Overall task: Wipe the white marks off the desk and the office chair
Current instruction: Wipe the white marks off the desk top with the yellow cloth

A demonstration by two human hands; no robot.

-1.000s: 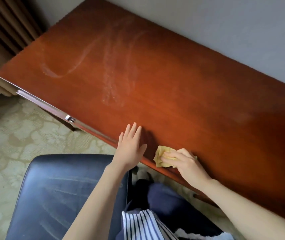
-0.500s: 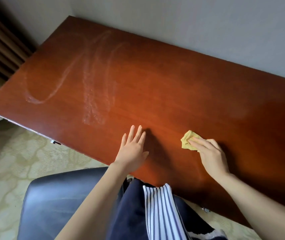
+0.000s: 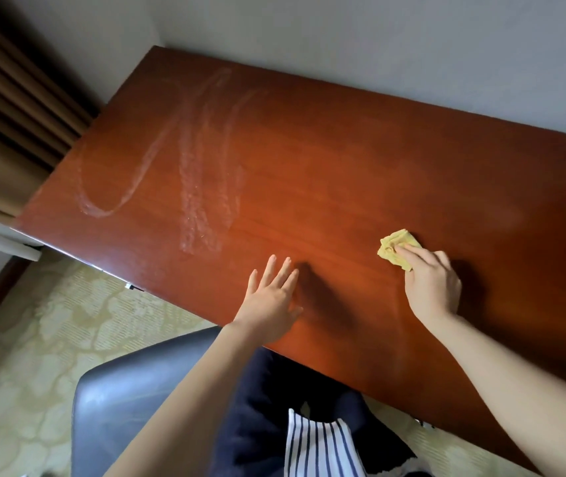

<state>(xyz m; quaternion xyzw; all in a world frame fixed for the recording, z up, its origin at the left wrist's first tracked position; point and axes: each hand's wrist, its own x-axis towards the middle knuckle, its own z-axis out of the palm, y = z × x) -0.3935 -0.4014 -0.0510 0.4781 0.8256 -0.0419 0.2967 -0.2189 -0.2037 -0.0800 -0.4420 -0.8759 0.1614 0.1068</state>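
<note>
The red-brown wooden desk (image 3: 343, 160) carries white marks (image 3: 202, 187): broad smeared streaks left of centre and a thin curved line (image 3: 130, 187) further left. My right hand (image 3: 433, 287) grips a crumpled yellow cloth (image 3: 395, 244) and presses it on the desk, well to the right of the marks. My left hand (image 3: 269, 297) lies flat on the desk near its front edge, fingers straight and spread, just below and right of the streaks. The black office chair (image 3: 130, 407) shows faint pale streaks on its seat at the bottom left.
A grey wall (image 3: 378, 39) runs behind the desk. Brown curtains (image 3: 10, 125) hang at the left end. Patterned beige carpet (image 3: 34, 339) covers the floor beside the chair. My dark trousers and a striped garment (image 3: 316, 445) fill the bottom centre.
My right hand has slid the cloth from the desk's front edge up and to the right across the top. My left hand stays flat in about the same spot. The view has shifted.
</note>
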